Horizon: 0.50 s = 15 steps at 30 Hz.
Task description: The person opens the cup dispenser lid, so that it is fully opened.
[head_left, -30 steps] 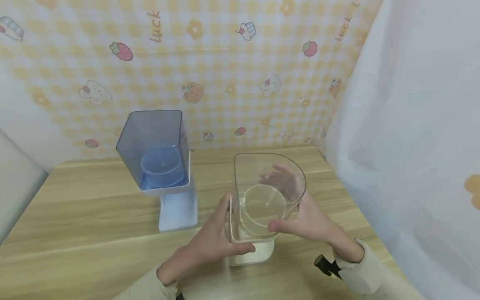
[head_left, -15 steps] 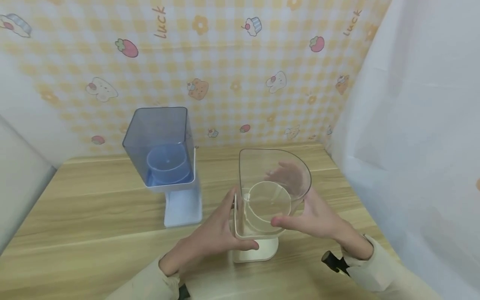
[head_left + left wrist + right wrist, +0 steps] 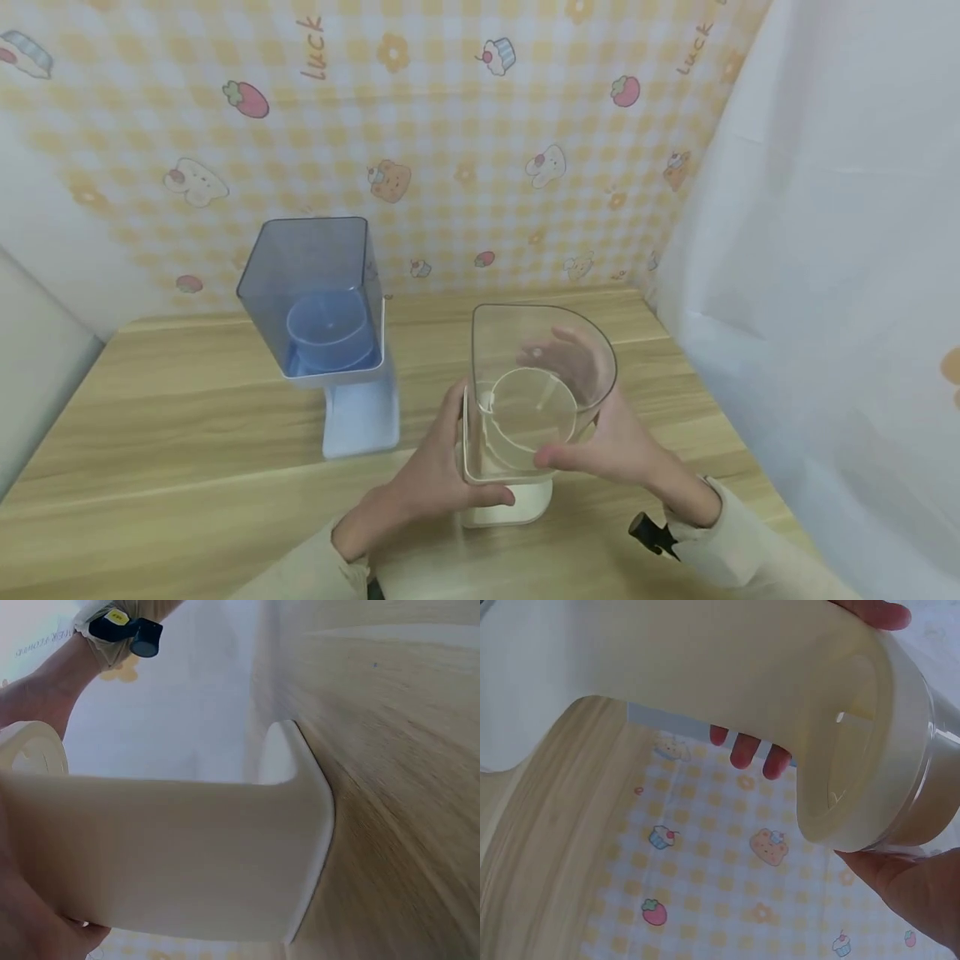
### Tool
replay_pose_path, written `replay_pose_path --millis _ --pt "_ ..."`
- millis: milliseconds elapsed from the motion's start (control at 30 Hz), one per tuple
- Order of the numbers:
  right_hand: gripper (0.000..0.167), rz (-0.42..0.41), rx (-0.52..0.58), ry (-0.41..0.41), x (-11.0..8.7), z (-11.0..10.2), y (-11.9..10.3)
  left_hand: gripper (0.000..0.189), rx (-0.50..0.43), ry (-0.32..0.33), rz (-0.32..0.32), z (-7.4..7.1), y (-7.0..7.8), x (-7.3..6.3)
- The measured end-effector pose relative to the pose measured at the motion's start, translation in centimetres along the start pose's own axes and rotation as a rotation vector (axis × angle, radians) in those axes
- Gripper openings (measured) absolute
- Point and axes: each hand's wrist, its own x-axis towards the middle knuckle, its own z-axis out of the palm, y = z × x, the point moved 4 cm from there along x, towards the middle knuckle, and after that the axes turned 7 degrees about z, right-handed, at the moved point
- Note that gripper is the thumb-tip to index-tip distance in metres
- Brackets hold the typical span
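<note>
Both hands clasp the clear dispenser (image 3: 525,408) near the table's front edge: left hand (image 3: 427,487) on its flat side, right hand (image 3: 607,437) round the curve. Bare wood lies all around it (the blue dispenser (image 3: 322,325) stands well apart, back-left); the wall (image 3: 465,125) reads "luck"

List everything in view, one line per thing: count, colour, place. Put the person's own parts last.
Clear dispenser: one, clear bin on a cream base, front centre of the table, held between both hands.
Blue dispenser: one, tinted blue bin on a pale blue base, left of the clear one, standing apart from it.
Table: one, light wood.
Backdrop: one, yellow check with cartoon prints, behind the table.
Sheet: one, white, along the right side.
Left hand: one, curled round the clear dispenser's left side.
Right hand: one, curled round its right side.
Sleeves: two, beige.
</note>
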Motion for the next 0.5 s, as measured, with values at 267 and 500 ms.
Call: replay_pose_path --millis 267,500 --pt "0.11 -0.017 -0.027 0.004 0.37 -0.15 0.12 0.121 0.102 -0.068 0.059 -0.16 0.09 0.71" --pt "0.114 0.072 -0.041 -0.014 0.54 -0.31 0.09 0.12 0.122 -0.094 0.068 -0.46 -0.27 0.81"
